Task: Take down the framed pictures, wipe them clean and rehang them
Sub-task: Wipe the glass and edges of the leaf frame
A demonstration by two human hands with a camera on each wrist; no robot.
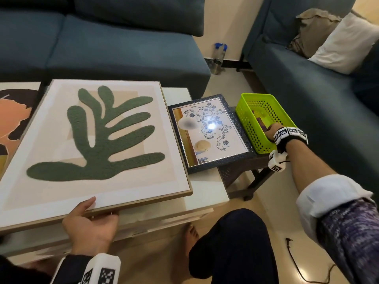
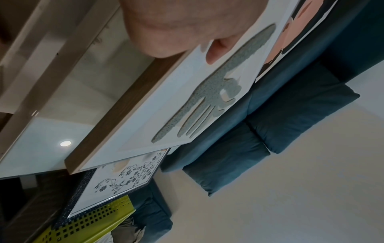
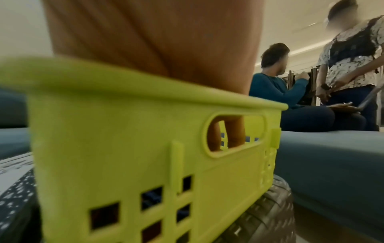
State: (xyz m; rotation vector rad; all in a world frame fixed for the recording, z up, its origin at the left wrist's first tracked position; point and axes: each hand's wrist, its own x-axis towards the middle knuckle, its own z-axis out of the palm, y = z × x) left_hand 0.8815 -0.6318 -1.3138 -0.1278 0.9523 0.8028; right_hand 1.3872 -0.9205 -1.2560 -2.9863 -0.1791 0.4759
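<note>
The leaf picture point(image 1: 90, 144), a big wood-edged frame with a fuzzy green leaf shape on a pale mount, lies flat on the white worktop point(image 1: 205, 187), its near corner jutting past the edge, and the left hand point(image 1: 92, 222) has it by that near edge: thumb on top of the mount, fingers point(image 1: 108, 215) curled underneath the frame. From the left wrist view the thumb tip presses on the white border, just short of the green stem. To the right sits the floral picture point(image 1: 209, 130), a smaller dark speckled frame with blue flower sprigs under glass that catches a ceiling light; it bridges the worktop and a dark side table point(image 1: 242, 171). Touching its right edge is the lime green basket point(image 1: 258, 121), and the right hand point(image 1: 270, 130) is plunged inside it, wrist over the rim; the right wrist view shows two fingers point(image 3: 234, 131) through the handle slot, but whether they grip anything I cannot tell. At far left, a third picture point(image 1: 14, 119) in orange and black peeks out. Teal sofas point(image 1: 114, 44) wrap round behind.
</note>
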